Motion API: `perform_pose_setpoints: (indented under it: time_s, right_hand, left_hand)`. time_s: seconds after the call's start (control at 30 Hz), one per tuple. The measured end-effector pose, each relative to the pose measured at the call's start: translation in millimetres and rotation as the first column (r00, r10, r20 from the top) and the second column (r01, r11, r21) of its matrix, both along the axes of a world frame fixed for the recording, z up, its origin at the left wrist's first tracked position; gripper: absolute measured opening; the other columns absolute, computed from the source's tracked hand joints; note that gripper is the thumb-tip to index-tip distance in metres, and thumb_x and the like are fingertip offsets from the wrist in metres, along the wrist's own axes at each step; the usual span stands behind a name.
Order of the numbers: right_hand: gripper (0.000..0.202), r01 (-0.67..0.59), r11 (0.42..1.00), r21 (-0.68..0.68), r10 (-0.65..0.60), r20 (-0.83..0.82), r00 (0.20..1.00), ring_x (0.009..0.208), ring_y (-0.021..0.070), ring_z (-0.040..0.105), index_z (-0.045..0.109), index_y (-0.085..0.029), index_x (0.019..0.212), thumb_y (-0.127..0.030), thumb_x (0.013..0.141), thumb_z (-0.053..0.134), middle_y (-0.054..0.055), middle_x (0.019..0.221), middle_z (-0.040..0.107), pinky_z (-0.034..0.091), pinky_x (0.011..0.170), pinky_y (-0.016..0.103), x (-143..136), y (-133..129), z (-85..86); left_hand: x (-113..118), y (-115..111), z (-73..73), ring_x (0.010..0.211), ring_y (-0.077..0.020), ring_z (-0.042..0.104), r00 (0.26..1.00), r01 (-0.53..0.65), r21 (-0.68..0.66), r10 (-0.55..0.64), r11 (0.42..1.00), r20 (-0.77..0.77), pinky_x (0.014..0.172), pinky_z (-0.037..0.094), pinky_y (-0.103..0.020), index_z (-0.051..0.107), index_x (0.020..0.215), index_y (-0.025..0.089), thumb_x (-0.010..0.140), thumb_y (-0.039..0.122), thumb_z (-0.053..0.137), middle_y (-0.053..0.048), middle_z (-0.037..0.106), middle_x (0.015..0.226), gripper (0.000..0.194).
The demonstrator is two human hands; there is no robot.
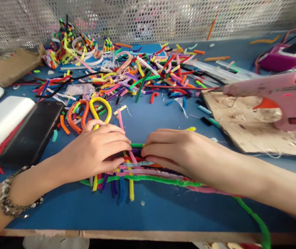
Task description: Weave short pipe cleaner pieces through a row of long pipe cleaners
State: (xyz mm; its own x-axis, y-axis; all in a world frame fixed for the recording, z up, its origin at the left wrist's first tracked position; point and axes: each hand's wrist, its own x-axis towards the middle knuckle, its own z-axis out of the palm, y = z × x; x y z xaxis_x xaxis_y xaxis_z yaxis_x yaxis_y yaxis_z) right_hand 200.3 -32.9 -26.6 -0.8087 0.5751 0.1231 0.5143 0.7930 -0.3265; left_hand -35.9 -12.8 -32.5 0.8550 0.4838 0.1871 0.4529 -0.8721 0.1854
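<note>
Long fuzzy pipe cleaners, among them a green one (160, 178), lie side by side near the table's front, crossed by short pieces such as a yellow one (131, 185) and a pink one (121, 121). My left hand (103, 147) is closed over the left part of this weave, fingers bent around the strips. Just to its right, my right hand (172, 148) has its fingers pressed together on the strips. Both sets of fingertips are partly hidden. Scissors with an orange and a yellow handle loop (108, 105) lie behind my left hand.
Cut colourful pieces (140, 74) are heaped at the back. A black phone (33, 133) and a white box (6, 122) lie left. On the right, a pink glue gun (269, 93) rests above cardboard (243, 129). A perforated metal screen (148, 22) stands behind.
</note>
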Motion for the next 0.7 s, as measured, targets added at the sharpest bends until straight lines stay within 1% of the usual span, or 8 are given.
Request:
perform_pose_setpoints:
  time_s: [0.07, 0.17, 0.3, 0.37, 0.43, 0.53, 0.63, 0.7]
  right_hand:
    - [0.019, 0.022, 1.000, 0.019, -0.023, 0.042, 0.999, 0.069, 0.0143, 0.057, 0.068, -0.018, 0.087, -0.017, 0.091, 0.050, 0.004, 0.079, 0.059, 0.045, 0.060, 0.025, -0.3, -0.9, 0.8]
    - [0.016, 0.034, 0.989, 0.147, -0.050, 0.107, 0.993, 0.067, 0.0147, 0.055, 0.067, -0.019, 0.079, -0.016, 0.089, 0.054, 0.004, 0.077, 0.059, 0.042, 0.057, 0.026, -1.8, -4.4, 1.1]
    - [0.022, 0.025, 0.955, 0.295, -0.069, 0.137, 0.988, 0.057, 0.0136, 0.048, 0.060, -0.019, 0.068, -0.010, 0.086, 0.052, 0.003, 0.068, 0.056, 0.034, 0.050, 0.027, -6.3, -11.5, 0.6]
    - [0.025, 0.032, 0.923, 0.384, -0.085, 0.122, 0.989, 0.055, 0.0144, 0.045, 0.059, -0.018, 0.067, -0.006, 0.086, 0.048, 0.003, 0.066, 0.054, 0.032, 0.049, 0.028, -9.3, -14.0, -0.1]
    - [0.027, 0.039, 0.875, 0.482, -0.106, 0.112, 0.988, 0.057, 0.0160, 0.045, 0.060, -0.017, 0.071, -0.004, 0.086, 0.043, 0.004, 0.066, 0.055, 0.033, 0.051, 0.029, -12.4, -15.1, -0.7]
    - [0.029, 0.010, 0.801, 0.599, -0.107, 0.126, 0.986, 0.058, 0.0175, 0.042, 0.063, -0.017, 0.076, -0.005, 0.088, 0.039, 0.005, 0.065, 0.055, 0.033, 0.052, 0.030, -16.3, -14.4, -0.8]
    - [0.031, -0.053, 0.741, 0.669, -0.055, 0.139, 0.989, 0.060, 0.0178, 0.042, 0.064, -0.017, 0.079, -0.007, 0.091, 0.037, 0.005, 0.067, 0.057, 0.032, 0.053, 0.031, -17.5, -12.6, -0.5]
    - [0.031, -0.076, 0.738, 0.671, -0.019, 0.133, 0.991, 0.062, 0.0179, 0.043, 0.064, -0.016, 0.080, -0.007, 0.092, 0.037, 0.006, 0.069, 0.059, 0.032, 0.054, 0.031, -16.5, -12.1, -0.4]
  left_hand:
    - [0.7, 1.2, -0.2, 0.104, -0.0195, 0.060, 1.000, 0.017, 0.033, -0.017, 0.999, 0.002, 0.089, 0.040, -0.036, 0.066, 0.101, 0.020, 0.094, 0.027, 0.046, -0.003, 0.071, 0.105, 0.022]
    - [1.5, 0.5, -0.9, 0.099, -0.0202, 0.060, 0.999, 0.050, 0.079, -0.051, 0.996, 0.011, 0.082, 0.045, -0.034, 0.067, 0.103, 0.016, 0.095, 0.027, 0.046, -0.005, 0.071, 0.104, 0.025]
    - [2.4, -5.5, -2.1, 0.097, -0.0202, 0.061, 0.999, 0.007, 0.006, -0.007, 1.000, 0.046, 0.086, 0.047, -0.033, 0.065, 0.106, 0.012, 0.093, 0.032, 0.051, -0.007, 0.069, 0.105, 0.027]
    - [3.5, -8.4, -2.5, 0.098, -0.0204, 0.061, 0.997, -0.026, -0.030, 0.028, 0.999, 0.068, 0.087, 0.047, -0.033, 0.064, 0.106, 0.011, 0.090, 0.030, 0.056, -0.008, 0.069, 0.104, 0.026]
    - [4.8, -10.2, -3.0, 0.097, -0.0205, 0.061, 0.995, -0.050, -0.049, 0.054, 0.998, 0.084, 0.086, 0.048, -0.032, 0.064, 0.105, 0.010, 0.088, 0.028, 0.060, -0.008, 0.069, 0.102, 0.026]
    - [6.1, -11.1, -3.8, 0.097, -0.0199, 0.061, 0.991, -0.064, -0.066, 0.071, 0.996, 0.113, 0.087, 0.047, -0.031, 0.063, 0.104, 0.009, 0.087, 0.027, 0.060, -0.008, 0.068, 0.100, 0.025]
    - [6.1, -11.8, -4.6, 0.095, -0.0192, 0.062, 0.986, -0.096, -0.088, 0.106, 0.992, 0.125, 0.085, 0.047, -0.029, 0.061, 0.107, 0.010, 0.088, 0.027, 0.060, -0.008, 0.068, 0.099, 0.025]
    - [6.0, -12.6, -4.9, 0.092, -0.0189, 0.062, 0.982, -0.132, -0.116, 0.146, 0.984, 0.119, 0.081, 0.048, -0.029, 0.060, 0.106, 0.010, 0.086, 0.027, 0.062, -0.007, 0.067, 0.098, 0.026]
